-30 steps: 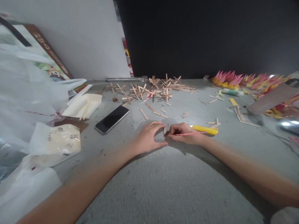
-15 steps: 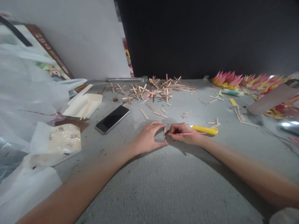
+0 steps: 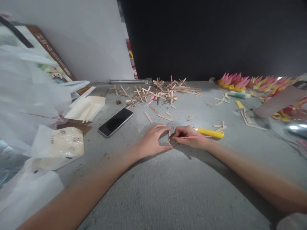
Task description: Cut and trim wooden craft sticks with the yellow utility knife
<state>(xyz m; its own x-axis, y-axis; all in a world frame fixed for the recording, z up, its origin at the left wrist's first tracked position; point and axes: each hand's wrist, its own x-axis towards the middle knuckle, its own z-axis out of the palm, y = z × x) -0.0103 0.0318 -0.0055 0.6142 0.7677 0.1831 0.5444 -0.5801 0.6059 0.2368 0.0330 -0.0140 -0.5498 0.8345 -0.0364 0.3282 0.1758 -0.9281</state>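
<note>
My left hand [image 3: 153, 140] grips a small wooden stick [image 3: 169, 137] by its two ends, between thumb and fingers, over the grey table. Close on its right, my right hand [image 3: 185, 135] is closed around a thin pink pen or pencil [image 3: 192, 137]. The tip end is at the stick, though its exact contact is hidden by the fingers. Just beyond my right hand lies a yellow utility knife [image 3: 211, 133]. Several loose wooden pieces [image 3: 165, 118] lie ahead of my hands.
A pile of crossed wooden sticks [image 3: 165, 91] spreads along the back. To the left are a phone [image 3: 115, 122], a paper tray [image 3: 88, 107], a wrapped package [image 3: 67, 142] and plastic bags [image 3: 31, 89]. Pink and yellow paper flowers [image 3: 235, 83] and a glue tube [image 3: 238, 95] stand at right.
</note>
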